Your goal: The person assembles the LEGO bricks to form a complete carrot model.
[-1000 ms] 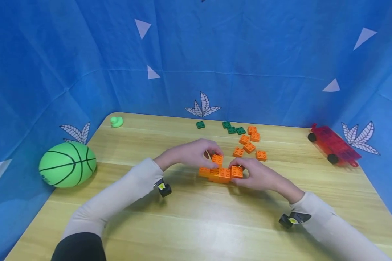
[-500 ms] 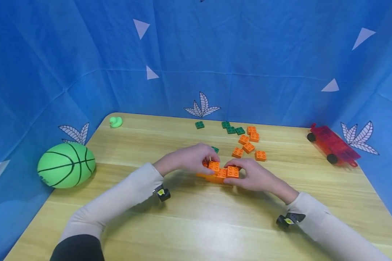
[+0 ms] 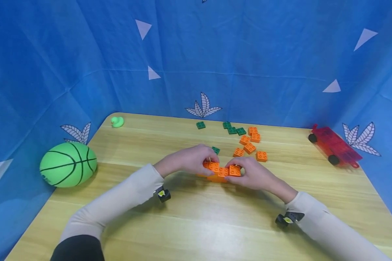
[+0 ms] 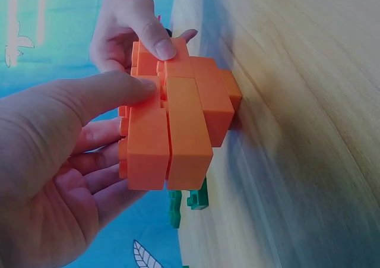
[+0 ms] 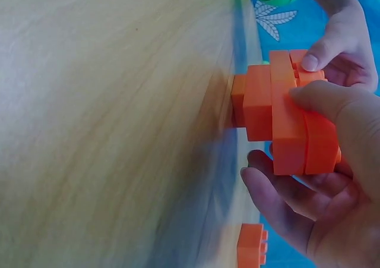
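Both hands hold a stepped stack of orange building bricks [image 3: 219,179] above the middle of the table. My left hand [image 3: 194,158] pinches an orange brick [image 3: 213,166] in the top layer at the stack's left side, its thumb on the near face. At the other end, my right hand [image 3: 254,174] pinches another top orange brick [image 3: 235,170] between thumb and fingers. In the left wrist view a thin slit runs between the left top brick [image 4: 147,152] and the longer layer [image 4: 189,131] below. The stack narrows toward the table.
Loose orange bricks [image 3: 249,148] lie behind the right hand, with several flat green bricks [image 3: 232,130] farther back. One green brick [image 3: 216,150] sits just behind the left hand. A green ball [image 3: 68,164] and duck [image 3: 117,121] are left; a red toy car [image 3: 336,145] stands right.
My left hand has lowered its orange brick onto the stack. Both hands and the stack have shifted slightly left, and a green brick behind my left hand has come into sight.
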Available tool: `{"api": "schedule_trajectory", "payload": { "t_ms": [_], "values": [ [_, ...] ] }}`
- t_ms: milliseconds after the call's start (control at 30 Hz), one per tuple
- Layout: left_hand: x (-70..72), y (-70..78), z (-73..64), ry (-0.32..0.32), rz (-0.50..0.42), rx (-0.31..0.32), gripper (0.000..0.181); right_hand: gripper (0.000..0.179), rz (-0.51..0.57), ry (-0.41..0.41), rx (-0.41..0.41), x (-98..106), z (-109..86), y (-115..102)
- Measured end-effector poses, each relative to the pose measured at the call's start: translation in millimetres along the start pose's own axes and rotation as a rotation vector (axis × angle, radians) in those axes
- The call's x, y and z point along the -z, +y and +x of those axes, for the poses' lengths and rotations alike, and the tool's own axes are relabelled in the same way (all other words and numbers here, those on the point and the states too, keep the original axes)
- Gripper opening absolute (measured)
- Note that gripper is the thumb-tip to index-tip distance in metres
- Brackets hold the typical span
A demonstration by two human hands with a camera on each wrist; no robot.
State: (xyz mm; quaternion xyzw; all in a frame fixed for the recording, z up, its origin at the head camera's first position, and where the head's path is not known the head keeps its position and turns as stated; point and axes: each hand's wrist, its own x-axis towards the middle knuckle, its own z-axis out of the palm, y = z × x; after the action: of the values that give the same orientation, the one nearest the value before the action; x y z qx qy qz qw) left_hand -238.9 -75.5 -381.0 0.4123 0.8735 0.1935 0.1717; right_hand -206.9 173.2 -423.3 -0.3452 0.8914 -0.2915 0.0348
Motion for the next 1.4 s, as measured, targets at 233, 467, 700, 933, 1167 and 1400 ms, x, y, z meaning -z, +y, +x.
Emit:
{"api": "schedule_trajectory", "payload": {
  "t_ms": [233,467,700,933,1167,1400],
  "values": [
    [-0.9,-0.3,-0.7,0.016,-0.028,0.004,0.009,0.022,-0.02,-0.028,-0.011,3,5.0,-1],
    [-1.9,6.5,-1.5,0.0,-0.029,0.037,0.008,0.025,-0.019,-0.058,-0.026,6,6.2,-3],
    [-1.3,9.1,-3.2,0.0,-0.017,0.063,0.011,0.031,-0.05,-0.079,0.03,7,8.9,-2],
    [-1.6,7.7,1.9,-0.004,0.003,0.05,0.012,0.03,-0.052,-0.085,0.003,8,7.9,-3],
    [-1.2,8.0,1.9,-0.008,-0.025,0.069,0.019,0.03,-0.049,-0.079,0.001,6,7.1,-3],
    [-2.7,7.2,1.2,0.002,-0.034,0.068,0.017,0.029,-0.057,-0.073,0.004,5,7.9,1]
  ]
}}
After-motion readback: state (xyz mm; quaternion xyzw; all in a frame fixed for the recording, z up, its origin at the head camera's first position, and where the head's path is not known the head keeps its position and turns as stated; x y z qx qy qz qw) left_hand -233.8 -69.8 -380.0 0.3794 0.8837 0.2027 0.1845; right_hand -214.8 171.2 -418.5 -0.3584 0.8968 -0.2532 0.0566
